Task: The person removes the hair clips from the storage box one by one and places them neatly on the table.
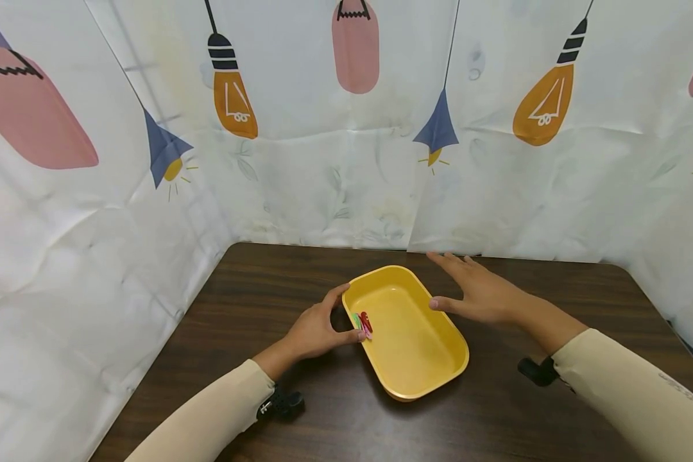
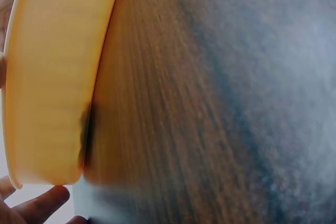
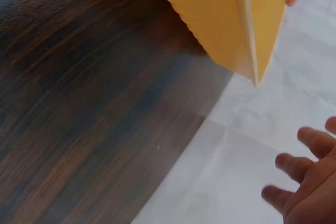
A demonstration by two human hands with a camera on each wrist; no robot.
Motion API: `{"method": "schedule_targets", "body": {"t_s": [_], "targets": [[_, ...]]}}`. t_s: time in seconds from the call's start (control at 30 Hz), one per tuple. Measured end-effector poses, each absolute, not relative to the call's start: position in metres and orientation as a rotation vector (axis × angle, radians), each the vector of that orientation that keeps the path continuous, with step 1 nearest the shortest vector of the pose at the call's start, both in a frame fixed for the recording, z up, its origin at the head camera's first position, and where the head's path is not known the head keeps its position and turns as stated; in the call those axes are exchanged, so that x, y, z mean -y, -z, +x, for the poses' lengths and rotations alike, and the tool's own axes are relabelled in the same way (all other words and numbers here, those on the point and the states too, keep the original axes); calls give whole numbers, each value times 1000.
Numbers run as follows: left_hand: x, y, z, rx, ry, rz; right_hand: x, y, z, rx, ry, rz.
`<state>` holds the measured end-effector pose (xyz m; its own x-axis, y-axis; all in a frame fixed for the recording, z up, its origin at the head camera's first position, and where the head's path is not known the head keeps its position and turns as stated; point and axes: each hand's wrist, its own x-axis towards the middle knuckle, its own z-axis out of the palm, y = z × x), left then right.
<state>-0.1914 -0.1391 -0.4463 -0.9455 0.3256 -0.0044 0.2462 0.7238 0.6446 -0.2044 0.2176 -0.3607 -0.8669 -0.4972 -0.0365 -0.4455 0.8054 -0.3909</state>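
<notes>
"On the table (image 1: 283, 279), what did the tray (image 1: 412, 337) hold?"

"Small clips (image 1: 364, 324), along its left side. The left hand (image 1: 314, 328) gripped the tray; the right hand (image 1: 482, 292), splayed, held nothing."

"Which step?"

"Steadying, apparently; the next move likely needed both hands."

The surface (image 1: 254, 295) is dark brown with a streaked wood grain, its far corners rounded and a soft sheen showing on it. A yellow tray (image 1: 418, 346) with rounded corners sits on it at a slant, near the middle, a shadow beside its base.
</notes>
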Motion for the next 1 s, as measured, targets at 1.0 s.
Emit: {"method": "schedule_targets", "body": {"t_s": [1.0], "targets": [[139, 447, -191, -2752, -1055, 427, -167, 360, -228, -2745, 652, -948]]}}
